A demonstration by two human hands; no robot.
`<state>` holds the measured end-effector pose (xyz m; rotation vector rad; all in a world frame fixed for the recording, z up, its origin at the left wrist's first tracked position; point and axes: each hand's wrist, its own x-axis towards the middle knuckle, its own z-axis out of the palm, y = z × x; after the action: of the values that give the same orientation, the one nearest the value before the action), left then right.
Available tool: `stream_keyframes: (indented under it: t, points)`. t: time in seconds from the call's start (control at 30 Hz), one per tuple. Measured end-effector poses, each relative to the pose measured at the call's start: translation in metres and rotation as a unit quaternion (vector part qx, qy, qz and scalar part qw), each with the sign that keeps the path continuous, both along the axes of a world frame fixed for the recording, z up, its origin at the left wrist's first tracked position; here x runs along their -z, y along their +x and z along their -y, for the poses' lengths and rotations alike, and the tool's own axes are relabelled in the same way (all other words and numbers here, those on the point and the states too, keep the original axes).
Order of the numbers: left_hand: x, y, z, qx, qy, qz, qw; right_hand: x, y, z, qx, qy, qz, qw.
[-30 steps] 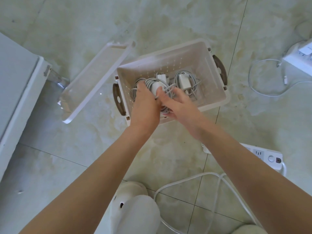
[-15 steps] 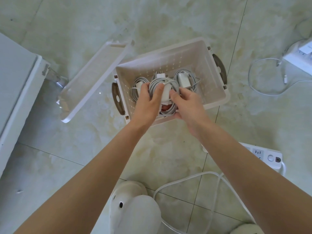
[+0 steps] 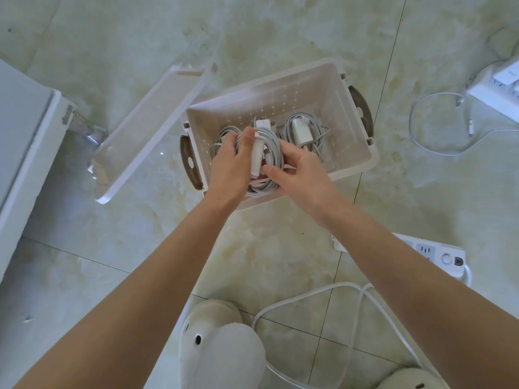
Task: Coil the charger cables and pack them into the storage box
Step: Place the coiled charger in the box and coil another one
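Left hand point(image 3: 229, 164), right hand point(image 3: 302, 172) gripping charger point(image 3: 271, 141), box point(image 3: 280, 88)

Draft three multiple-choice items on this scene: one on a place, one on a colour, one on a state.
1. Where does the lid lie relative to the storage box?
A. On top of it
B. On the floor to its left
C. Inside it

2. What colour are the box's handles?
A. Brown
B. Green
C. Yellow

3. What are the left hand and right hand doing?
A. Hanging idle
B. Gripping the coiled charger
C. Pressing the lid

Answers:
1. B: the lid rests on the floor beside the open box.
2. A: both side handles are dark brown.
3. B: both hands curl round the charger over the box.
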<state>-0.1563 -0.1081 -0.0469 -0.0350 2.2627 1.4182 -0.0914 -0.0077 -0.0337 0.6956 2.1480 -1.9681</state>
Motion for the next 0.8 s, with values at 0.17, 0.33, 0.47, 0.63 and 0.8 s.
stream_keyframes:
  t: [0.17,0.33,0.47,0.63,0.8]
  points:
    - [0.000,-0.008,0.002,-0.082,0.035,0.076,0.993,0.004,0.003,0.012,-0.005,0.037,-0.018,0.999]
    - [0.003,-0.003,0.005,-0.055,0.081,0.124,0.987,0.009,-0.001,0.007,0.094,-0.048,0.033,0.994]
    - [0.015,0.005,0.015,0.020,-0.014,-0.002,1.000,0.017,-0.012,0.003,0.074,-0.023,0.058,0.995]
    - [0.024,0.016,0.052,0.109,-0.246,-0.289,0.919,0.033,-0.035,0.000,0.070,0.032,0.072,0.994]
    - [0.034,0.025,0.083,0.201,-0.335,-0.417,0.820,0.062,-0.056,0.010,0.005,0.072,0.097,0.993]
